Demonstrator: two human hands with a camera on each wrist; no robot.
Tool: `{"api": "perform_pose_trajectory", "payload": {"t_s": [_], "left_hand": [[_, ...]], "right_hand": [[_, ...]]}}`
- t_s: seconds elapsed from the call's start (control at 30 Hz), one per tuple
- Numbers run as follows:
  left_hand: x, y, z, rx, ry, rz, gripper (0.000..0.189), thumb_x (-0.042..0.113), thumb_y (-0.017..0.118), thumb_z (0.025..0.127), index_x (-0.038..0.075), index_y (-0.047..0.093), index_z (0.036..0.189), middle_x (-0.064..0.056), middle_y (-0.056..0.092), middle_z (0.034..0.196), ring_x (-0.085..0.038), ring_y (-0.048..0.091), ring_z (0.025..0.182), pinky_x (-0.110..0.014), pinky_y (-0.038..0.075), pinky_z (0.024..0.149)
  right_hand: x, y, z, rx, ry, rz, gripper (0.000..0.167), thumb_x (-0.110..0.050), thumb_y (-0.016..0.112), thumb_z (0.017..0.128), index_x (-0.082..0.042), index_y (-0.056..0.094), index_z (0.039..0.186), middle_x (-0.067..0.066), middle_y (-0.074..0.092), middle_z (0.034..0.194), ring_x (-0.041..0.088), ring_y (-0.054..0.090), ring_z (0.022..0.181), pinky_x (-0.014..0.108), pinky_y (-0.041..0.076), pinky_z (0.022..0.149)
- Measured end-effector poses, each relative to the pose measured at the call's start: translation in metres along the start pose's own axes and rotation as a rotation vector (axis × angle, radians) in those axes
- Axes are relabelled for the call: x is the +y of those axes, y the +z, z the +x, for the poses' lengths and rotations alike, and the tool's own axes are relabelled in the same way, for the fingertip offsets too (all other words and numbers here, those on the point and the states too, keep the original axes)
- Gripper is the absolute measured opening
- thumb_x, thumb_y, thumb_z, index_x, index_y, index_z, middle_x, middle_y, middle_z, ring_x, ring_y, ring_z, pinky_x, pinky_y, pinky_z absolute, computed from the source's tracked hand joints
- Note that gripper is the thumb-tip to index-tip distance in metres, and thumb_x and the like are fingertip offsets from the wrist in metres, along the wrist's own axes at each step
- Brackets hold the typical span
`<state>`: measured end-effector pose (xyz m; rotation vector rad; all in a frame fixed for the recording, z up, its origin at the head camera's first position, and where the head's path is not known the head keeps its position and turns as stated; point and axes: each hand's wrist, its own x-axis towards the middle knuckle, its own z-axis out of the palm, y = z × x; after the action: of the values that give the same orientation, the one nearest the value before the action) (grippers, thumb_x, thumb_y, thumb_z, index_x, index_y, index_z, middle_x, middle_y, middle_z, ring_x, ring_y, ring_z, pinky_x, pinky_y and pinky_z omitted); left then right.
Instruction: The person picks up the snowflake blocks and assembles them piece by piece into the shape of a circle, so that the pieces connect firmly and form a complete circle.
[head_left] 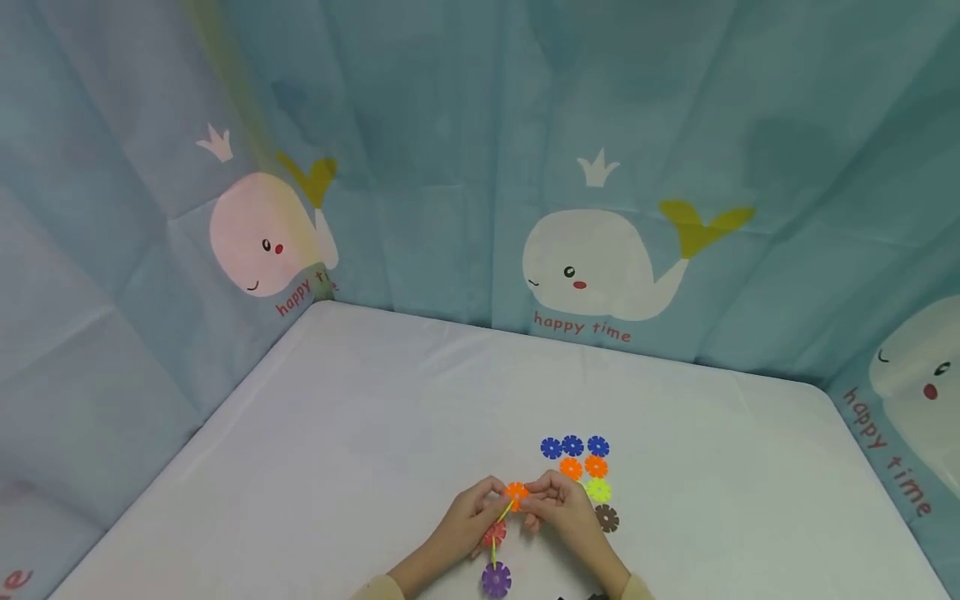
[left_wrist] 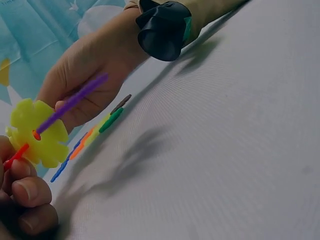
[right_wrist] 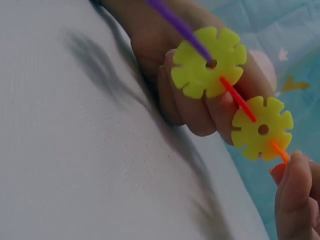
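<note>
A chain of notched plastic discs hangs between the two hands. It runs from a purple disc (head_left: 497,580) through a yellow disc (right_wrist: 200,77) to a red disc (head_left: 495,534), then a second yellow disc (right_wrist: 252,137) and an orange disc (head_left: 517,492). My left hand (head_left: 467,518) grips the chain around the red disc, which its fingers partly cover. With thumb and fingertips, my right hand (head_left: 570,510) pinches the orange disc at the chain's upper end. That orange disc touches the second yellow disc's edge; how deep it sits in a slot I cannot tell.
Loose discs lie just beyond and beside the right hand: several blue discs (head_left: 573,446), orange discs (head_left: 596,466), a yellow disc (head_left: 599,490), a brown disc (head_left: 607,518) and a green disc (left_wrist: 111,120). A whale-print curtain (head_left: 442,208) borders the white table (head_left: 360,433).
</note>
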<state>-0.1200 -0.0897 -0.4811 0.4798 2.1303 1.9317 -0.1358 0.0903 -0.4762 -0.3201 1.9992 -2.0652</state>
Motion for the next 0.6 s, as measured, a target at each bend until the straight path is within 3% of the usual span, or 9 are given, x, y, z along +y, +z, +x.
{"api": "perform_pose_trajectory", "payload": {"t_s": [0.07,0.13,0.23,0.33,0.47,0.6], "left_hand": [[-0.007,-0.001,0.002,0.009,-0.008,-0.002,0.014,0.017,0.047,0.094,0.004,0.052,0.094,0.007,0.042,0.049,0.000,0.030,0.029,-0.017,0.025,0.027],[-0.011,-0.002,0.002,0.022,-0.024,-0.010,0.015,0.019,0.049,0.093,0.005,0.053,0.093,0.006,0.043,0.049,-0.002,0.031,0.029,-0.018,0.026,0.028],[-0.013,-0.002,0.002,0.044,-0.026,-0.026,0.016,0.019,0.050,0.093,0.004,0.054,0.091,0.005,0.044,0.049,-0.003,0.032,0.030,-0.017,0.027,0.028],[-0.013,-0.003,0.002,0.039,-0.028,-0.053,0.015,0.016,0.049,0.093,0.002,0.054,0.091,0.004,0.045,0.050,-0.003,0.033,0.032,-0.016,0.028,0.030],[-0.014,-0.002,0.004,0.027,-0.019,-0.069,0.012,0.011,0.048,0.093,0.000,0.053,0.090,0.003,0.046,0.051,-0.004,0.034,0.033,-0.016,0.028,0.031],[-0.012,0.000,0.004,0.046,-0.029,-0.048,0.014,0.015,0.049,0.093,0.002,0.053,0.088,0.004,0.047,0.051,-0.004,0.035,0.034,-0.016,0.028,0.031]], "right_hand": [[-0.002,-0.001,0.002,-0.012,-0.040,-0.095,0.020,-0.004,0.065,0.080,0.010,0.055,0.090,0.014,0.062,0.073,0.011,0.056,0.054,0.025,0.049,0.053],[-0.006,-0.004,0.006,0.010,-0.097,-0.279,0.016,-0.009,0.067,0.080,0.003,0.060,0.088,0.007,0.063,0.074,0.009,0.054,0.056,0.023,0.047,0.053],[-0.015,-0.013,0.017,0.118,-0.197,-0.625,0.012,-0.011,0.068,0.079,-0.004,0.064,0.088,0.000,0.061,0.077,0.010,0.052,0.062,0.024,0.046,0.056],[-0.025,-0.023,0.035,0.199,-0.195,-0.873,0.014,-0.008,0.070,0.077,-0.003,0.064,0.089,0.002,0.059,0.083,0.017,0.053,0.074,0.031,0.047,0.067],[-0.031,-0.033,0.056,0.128,-0.076,-1.015,0.023,-0.007,0.071,0.075,0.001,0.062,0.094,0.009,0.056,0.088,0.026,0.052,0.084,0.039,0.046,0.076],[-0.027,-0.038,0.064,0.065,0.022,-0.995,0.023,-0.003,0.070,0.074,0.001,0.060,0.094,0.008,0.053,0.086,0.024,0.052,0.082,0.040,0.045,0.076]]}}
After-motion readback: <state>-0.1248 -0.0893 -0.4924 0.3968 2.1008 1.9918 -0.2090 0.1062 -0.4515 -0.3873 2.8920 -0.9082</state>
